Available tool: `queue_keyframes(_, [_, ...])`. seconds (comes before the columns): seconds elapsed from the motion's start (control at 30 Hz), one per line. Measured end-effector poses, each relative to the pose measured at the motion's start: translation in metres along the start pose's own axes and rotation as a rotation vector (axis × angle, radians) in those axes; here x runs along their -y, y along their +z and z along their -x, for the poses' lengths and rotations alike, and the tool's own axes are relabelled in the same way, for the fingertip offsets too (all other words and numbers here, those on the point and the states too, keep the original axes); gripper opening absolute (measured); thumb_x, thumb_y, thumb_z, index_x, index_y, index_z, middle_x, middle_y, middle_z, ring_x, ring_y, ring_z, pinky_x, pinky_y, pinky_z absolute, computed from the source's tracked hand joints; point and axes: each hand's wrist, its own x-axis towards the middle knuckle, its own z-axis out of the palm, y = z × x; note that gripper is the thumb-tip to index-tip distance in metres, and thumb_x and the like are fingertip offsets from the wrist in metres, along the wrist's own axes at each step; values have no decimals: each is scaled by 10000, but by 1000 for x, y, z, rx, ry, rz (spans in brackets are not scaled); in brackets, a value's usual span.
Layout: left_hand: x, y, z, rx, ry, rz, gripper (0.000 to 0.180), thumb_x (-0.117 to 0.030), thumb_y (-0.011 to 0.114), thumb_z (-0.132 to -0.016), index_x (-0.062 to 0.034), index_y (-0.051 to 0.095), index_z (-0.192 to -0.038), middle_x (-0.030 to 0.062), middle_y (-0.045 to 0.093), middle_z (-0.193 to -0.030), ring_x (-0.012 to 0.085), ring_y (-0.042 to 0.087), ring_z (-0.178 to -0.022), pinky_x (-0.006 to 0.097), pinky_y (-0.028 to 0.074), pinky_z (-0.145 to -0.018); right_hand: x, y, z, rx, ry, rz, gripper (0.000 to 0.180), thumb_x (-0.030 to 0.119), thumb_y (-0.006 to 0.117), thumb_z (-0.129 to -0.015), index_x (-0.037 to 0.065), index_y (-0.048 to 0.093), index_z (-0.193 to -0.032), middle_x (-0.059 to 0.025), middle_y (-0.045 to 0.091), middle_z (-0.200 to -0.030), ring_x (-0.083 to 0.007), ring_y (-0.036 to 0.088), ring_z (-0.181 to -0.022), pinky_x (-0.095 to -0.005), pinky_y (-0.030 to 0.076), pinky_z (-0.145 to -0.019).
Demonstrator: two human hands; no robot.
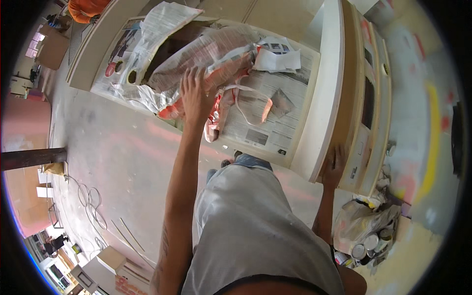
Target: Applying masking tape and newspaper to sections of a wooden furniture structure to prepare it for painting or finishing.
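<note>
My left hand (pixel 194 96) reaches forward with its fingers stretched out over crumpled masking paper and plastic film (pixel 204 59), stained red and orange. Whether it pinches any of the film is hard to see. Underneath lies a white-edged panel covered with newspaper (pixel 275 123). A loose curled strip of masking tape (pixel 238 105) and a torn newspaper piece (pixel 278 61) rest on it. My right hand (pixel 334 164) lies with extended fingers against the brown inner face beside a white upright board (pixel 324 93); its thumb is not clearly visible.
Paint cans (pixel 366 246) and a plastic bag (pixel 354 221) sit on the floor at the lower right. A coiled hose (pixel 89 201) lies on the left. A dark beam (pixel 34 158) juts in there. Another person in an orange top (pixel 86 9) is at the upper left.
</note>
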Motion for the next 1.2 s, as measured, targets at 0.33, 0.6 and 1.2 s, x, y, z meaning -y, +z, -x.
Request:
queue_keyframes(0.33, [49,-34,-110,387,77,7,188,-186,659,-916,-45,654,-1041,198,705,-987,448,668,-947,487,530,-776,70,-50,-52,-360,420,-702,294,173,553,-1071,-44,697,-1208,-108,718,-1107,-198,686,-1024,-342,546,-966])
queue_keyframes(0.6, [55,-124,-209,-29,157,124,94,-62,679,-933,12,637,-973,139,586,-748,183,544,-644,357,472,-625,235,-17,-114,95,-96,-755,209,94,607,-1028,-23,701,-1172,-115,719,-1047,-175,689,-946,-343,558,-849])
queue_keyframes(1.2, [156,-243,-273,-408,-98,561,126,-100,545,-1051,-39,654,-1068,-71,522,-814,25,431,-710,205,349,-622,389,291,-85,1112,367,-1132,518,257,754,-924,-10,571,-1329,-89,714,-1068,-179,687,-959,-343,560,-811])
